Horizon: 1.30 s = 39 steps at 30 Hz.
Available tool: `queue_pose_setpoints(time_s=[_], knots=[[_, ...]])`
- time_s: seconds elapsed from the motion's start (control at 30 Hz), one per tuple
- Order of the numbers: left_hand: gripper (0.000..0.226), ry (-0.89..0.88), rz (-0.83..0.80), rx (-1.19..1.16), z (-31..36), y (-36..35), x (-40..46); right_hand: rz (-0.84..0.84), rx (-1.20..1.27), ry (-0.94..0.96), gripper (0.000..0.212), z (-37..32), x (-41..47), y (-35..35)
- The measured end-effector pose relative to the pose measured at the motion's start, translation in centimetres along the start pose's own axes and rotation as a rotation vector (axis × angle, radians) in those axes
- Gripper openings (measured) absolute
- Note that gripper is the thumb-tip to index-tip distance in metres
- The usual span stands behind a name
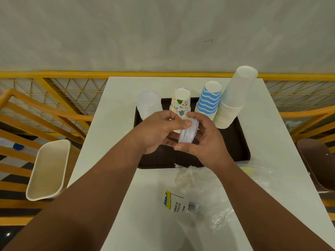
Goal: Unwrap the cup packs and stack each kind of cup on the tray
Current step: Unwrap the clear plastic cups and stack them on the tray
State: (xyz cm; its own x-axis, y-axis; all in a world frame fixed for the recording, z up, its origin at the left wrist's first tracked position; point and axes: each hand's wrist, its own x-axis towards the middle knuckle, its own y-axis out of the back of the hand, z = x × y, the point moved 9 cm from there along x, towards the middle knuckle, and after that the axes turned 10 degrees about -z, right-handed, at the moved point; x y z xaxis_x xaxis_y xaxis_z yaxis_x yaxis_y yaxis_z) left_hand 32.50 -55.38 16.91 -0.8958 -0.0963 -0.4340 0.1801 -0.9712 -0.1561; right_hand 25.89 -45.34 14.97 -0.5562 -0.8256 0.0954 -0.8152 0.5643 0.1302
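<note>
A dark brown tray (237, 142) lies on the white table (275, 127). Upside down on it stand a clear plastic cup stack (147, 105), a doodle-print paper cup stack (181, 102), a blue-striped stack (209, 99) and a tall white stack (233, 100). Over the tray's middle, my left hand (155, 132) and my right hand (204, 142) both grip a short stack of clear plastic cups (187, 132), held tilted between them. My fingers hide part of it.
Empty clear wrappers (192, 175) and a labelled wrapper (176, 202) lie on the table near me. A cream bin (49, 169) stands on the floor at left. A brown chair (319, 160) is at right. A yellow railing (54, 75) runs behind.
</note>
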Motion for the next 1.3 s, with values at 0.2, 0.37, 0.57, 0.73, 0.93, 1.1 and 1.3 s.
queue_pose_setpoints(time_s=[0.2, 0.37, 0.57, 0.73, 0.93, 1.1, 1.3], knots=[[0.012, 0.006, 0.005, -0.043, -0.3, 0.3, -0.2, 0.003, 0.018, 0.008, 0.079, -0.4, 0.1, -0.2], [0.034, -0.066, 0.153, 0.166, 2.3, 3.6, -0.8, 0.016, 0.034, -0.013, 0.076, -0.1, 0.1, 0.1], [0.054, -0.219, 0.513, 0.951, 9.0, 10.0, -0.9, 0.001, -0.026, -0.106, 0.080, 0.9, 0.7, -0.9], [0.064, -0.042, 0.386, 1.130, 7.5, 11.9, 2.9, 0.004, -0.022, -0.132, 0.080, 1.3, 0.9, -1.2], [0.063, -0.043, 0.346, 1.175, 7.0, 11.5, 4.6, 0.002, -0.061, -0.161, 0.074, 1.6, 0.7, -0.9], [0.065, -0.024, 0.326, 1.237, 6.8, 11.3, 5.4, 0.008, -0.065, -0.161, 0.073, 1.7, 0.4, -0.5], [0.068, 0.056, 0.308, 1.282, 6.5, 11.5, 5.9, 0.012, -0.061, -0.138, 0.068, 1.7, 0.2, -0.1]])
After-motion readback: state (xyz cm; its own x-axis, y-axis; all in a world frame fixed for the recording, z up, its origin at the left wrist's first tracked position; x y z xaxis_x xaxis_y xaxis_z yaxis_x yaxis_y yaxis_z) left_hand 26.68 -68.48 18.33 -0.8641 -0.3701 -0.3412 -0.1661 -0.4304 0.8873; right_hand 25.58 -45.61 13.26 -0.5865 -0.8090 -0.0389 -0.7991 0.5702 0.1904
